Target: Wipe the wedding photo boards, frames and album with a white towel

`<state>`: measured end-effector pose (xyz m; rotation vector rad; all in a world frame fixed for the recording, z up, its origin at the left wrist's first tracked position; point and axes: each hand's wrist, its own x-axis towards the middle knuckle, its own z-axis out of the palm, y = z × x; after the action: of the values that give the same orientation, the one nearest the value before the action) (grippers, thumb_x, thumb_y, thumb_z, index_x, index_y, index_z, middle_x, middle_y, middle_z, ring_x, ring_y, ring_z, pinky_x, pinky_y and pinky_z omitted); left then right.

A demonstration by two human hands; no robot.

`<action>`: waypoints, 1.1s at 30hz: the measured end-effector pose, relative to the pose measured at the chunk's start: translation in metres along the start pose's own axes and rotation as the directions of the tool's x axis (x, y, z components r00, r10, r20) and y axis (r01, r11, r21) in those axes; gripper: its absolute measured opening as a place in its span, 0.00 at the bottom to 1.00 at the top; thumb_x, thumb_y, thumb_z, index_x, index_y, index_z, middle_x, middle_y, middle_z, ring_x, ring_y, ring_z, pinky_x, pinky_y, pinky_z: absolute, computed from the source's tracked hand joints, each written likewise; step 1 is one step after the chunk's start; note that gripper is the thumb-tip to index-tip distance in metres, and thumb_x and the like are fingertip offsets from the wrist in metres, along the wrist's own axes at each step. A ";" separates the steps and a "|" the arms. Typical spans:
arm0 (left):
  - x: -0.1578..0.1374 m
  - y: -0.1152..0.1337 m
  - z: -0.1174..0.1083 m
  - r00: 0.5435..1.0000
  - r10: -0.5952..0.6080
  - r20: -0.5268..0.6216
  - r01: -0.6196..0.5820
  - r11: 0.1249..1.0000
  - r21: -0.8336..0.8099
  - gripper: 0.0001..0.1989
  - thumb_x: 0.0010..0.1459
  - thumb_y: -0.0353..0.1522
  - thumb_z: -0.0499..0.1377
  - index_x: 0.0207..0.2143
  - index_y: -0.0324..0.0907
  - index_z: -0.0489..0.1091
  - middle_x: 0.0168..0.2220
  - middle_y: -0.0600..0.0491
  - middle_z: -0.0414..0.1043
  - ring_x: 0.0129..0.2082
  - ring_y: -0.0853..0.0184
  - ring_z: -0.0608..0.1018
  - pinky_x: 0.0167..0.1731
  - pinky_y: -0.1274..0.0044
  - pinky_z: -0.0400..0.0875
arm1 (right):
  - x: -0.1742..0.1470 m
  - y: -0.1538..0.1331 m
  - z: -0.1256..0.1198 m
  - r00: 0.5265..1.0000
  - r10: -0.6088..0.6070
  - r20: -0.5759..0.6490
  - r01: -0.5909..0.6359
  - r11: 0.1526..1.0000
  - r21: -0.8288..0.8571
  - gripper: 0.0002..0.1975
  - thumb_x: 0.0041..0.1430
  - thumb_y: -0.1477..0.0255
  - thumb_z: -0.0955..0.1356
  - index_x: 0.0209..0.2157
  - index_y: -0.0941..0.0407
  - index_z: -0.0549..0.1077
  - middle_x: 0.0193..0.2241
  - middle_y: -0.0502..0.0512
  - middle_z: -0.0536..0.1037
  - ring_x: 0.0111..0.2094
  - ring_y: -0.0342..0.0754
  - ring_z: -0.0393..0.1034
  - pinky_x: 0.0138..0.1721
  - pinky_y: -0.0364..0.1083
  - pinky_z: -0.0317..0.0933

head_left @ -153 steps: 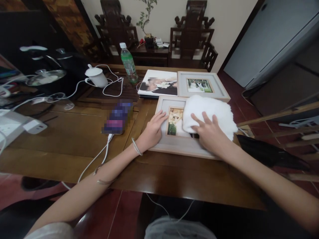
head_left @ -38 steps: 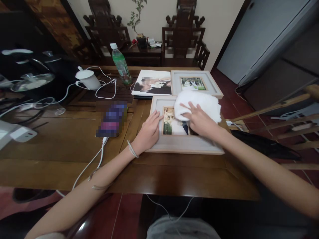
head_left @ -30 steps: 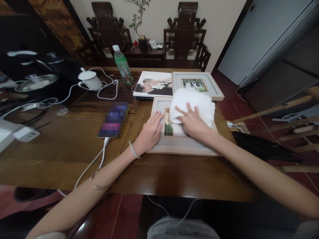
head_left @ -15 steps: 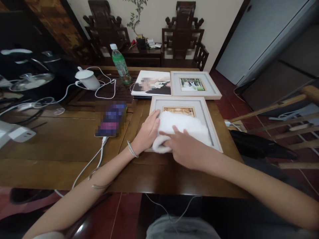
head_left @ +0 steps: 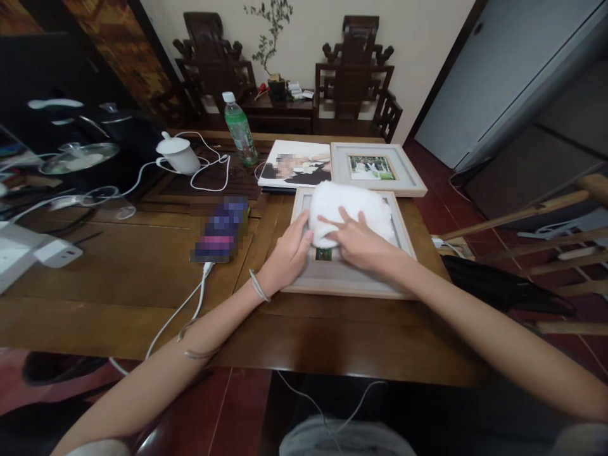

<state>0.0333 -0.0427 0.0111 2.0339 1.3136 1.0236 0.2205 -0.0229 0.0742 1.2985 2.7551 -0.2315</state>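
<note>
A light wooden picture frame (head_left: 297, 282) with a pale mat lies flat on the table. My left hand (head_left: 287, 253) holds its left edge, fingers stretched along the rim, the thumb lying on the inner side. A folded white fluffy cloth (head_left: 354, 206) covers the frame's upper middle, and its far edge laps over the top rim. My right hand (head_left: 358, 240) presses the cloth down with spread fingers and has hold of it; the thumb is partly hidden. Just below the cloth a small dark green strip of the picture (head_left: 323, 254) shows.
Behind lie another framed photo (head_left: 411, 177) and a white photo panel (head_left: 275, 149). A green-labelled bottle (head_left: 241, 136), a lidded white cup (head_left: 178, 155) and a phone (head_left: 221, 231) on a charging cable stand or lie leftward. Pots (head_left: 80, 164) and a white power strip (head_left: 59, 250) are at far left.
My right hand has pushed the cloth away from me, from the frame's near half to its far half. The near mat now shows. My left hand stays at the left edge.
</note>
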 end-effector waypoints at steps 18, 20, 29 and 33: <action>0.000 -0.006 -0.001 0.985 0.097 0.144 -0.137 0.943 0.302 0.24 0.69 0.36 0.46 0.61 0.31 0.62 0.65 0.37 0.59 0.70 0.54 0.54 0.65 0.56 0.55 | -0.055 0.035 -0.015 0.982 0.189 -0.011 -0.189 0.981 -0.031 0.31 0.53 0.86 0.57 0.56 0.58 0.73 0.54 0.68 0.74 0.59 0.67 0.63 0.54 0.70 0.58; 0.000 -0.003 -0.001 0.989 0.076 0.127 -0.108 0.957 0.270 0.25 0.69 0.37 0.45 0.63 0.31 0.59 0.67 0.37 0.55 0.70 0.55 0.53 0.66 0.56 0.53 | -0.030 0.044 -0.008 0.969 0.221 -0.109 -0.227 0.973 -0.045 0.31 0.53 0.86 0.57 0.58 0.60 0.71 0.62 0.68 0.66 0.62 0.72 0.56 0.54 0.75 0.55; -0.002 0.000 -0.003 0.982 0.188 -0.019 -0.187 0.982 0.024 0.31 0.71 0.45 0.39 0.70 0.40 0.42 0.73 0.41 0.35 0.72 0.59 0.41 0.69 0.60 0.39 | 0.019 -0.018 0.002 0.998 -0.045 -0.041 0.046 0.998 0.040 0.32 0.51 0.86 0.57 0.55 0.57 0.74 0.70 0.51 0.51 0.68 0.76 0.36 0.58 0.82 0.41; -0.003 -0.001 -0.002 0.994 0.106 0.016 -0.107 0.993 0.046 0.31 0.71 0.45 0.39 0.69 0.39 0.46 0.72 0.41 0.40 0.72 0.58 0.44 0.69 0.59 0.42 | -0.029 -0.034 -0.002 0.986 -0.145 0.080 0.141 0.988 0.054 0.32 0.49 0.88 0.57 0.50 0.55 0.77 0.68 0.52 0.57 0.68 0.72 0.40 0.59 0.78 0.46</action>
<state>0.0303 -0.0449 0.0113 2.1624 1.2447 1.0331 0.2127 -0.0654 0.0841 1.0746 2.7892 -0.3568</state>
